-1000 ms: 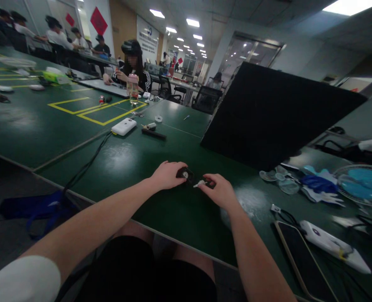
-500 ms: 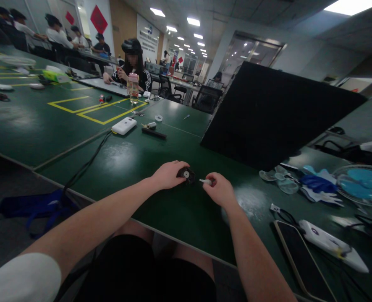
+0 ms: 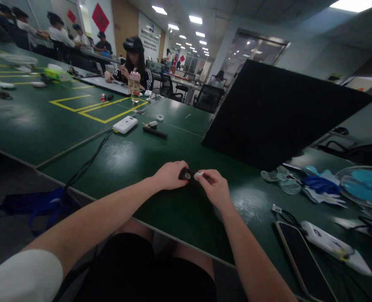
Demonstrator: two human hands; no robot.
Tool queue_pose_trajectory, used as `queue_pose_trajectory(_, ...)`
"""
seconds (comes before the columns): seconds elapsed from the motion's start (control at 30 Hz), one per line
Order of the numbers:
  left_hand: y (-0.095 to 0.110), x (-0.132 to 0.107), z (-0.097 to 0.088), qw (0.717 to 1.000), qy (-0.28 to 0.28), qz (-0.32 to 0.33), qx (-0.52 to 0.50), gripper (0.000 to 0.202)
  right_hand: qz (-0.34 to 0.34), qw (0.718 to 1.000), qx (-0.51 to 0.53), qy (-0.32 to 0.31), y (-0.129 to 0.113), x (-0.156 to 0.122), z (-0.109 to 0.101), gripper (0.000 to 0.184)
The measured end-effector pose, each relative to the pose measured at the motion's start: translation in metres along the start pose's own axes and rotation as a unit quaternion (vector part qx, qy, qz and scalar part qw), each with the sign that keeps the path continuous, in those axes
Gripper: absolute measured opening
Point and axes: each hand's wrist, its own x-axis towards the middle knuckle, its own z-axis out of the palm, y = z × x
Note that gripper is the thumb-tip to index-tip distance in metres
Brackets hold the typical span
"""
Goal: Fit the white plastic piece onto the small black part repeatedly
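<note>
My left hand [image 3: 171, 176] is closed on a small black housing [image 3: 183, 173] with a round pale centre, just above the green table. My right hand [image 3: 217, 188] pinches a small white piece [image 3: 198, 175] between thumb and fingers. In the earlier view this piece showed a narrow tip. It now sits right against the housing's right side; whether the two touch I cannot tell. Fingers hide part of both things.
Ahead lie a black bar [image 3: 155, 132], a white ring [image 3: 160, 117] and a white power bank [image 3: 125, 124] with a cable. A large black panel [image 3: 280, 117] leans at right. Gloves [image 3: 323, 188], a fan [image 3: 365, 184] and a phone [image 3: 302, 260] lie rightward. Another person [image 3: 135, 71] sits opposite.
My right hand has moved left, bringing the white piece up to the black housing. The housing's centre looks greyer. My left hand has hardly moved.
</note>
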Motion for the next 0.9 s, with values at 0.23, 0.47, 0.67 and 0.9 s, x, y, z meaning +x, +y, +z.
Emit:
queue_pose_trajectory(0.23,0.003,0.000,-0.002,1.000,-0.018,-0.010,-0.012,0.040,0.026,0.999,-0.028,-0.029,0.000,-0.004,0.002,0.031)
queue_pose_trajectory(0.47,0.003,-0.001,-0.002,1.000,-0.017,-0.018,-0.019,0.039,0.003,0.995,-0.097,-0.034,-0.006,-0.005,-0.005,0.029)
queue_pose_trajectory(0.67,0.006,-0.001,-0.003,1.000,-0.010,0.000,-0.007,0.037,-0.007,0.992,-0.117,-0.047,-0.012,-0.007,-0.006,0.027)
queue_pose_trajectory(0.9,0.006,-0.001,-0.002,1.000,-0.015,-0.001,-0.012,0.038,0.015,0.992,-0.091,-0.084,-0.005,-0.006,0.002,0.031)
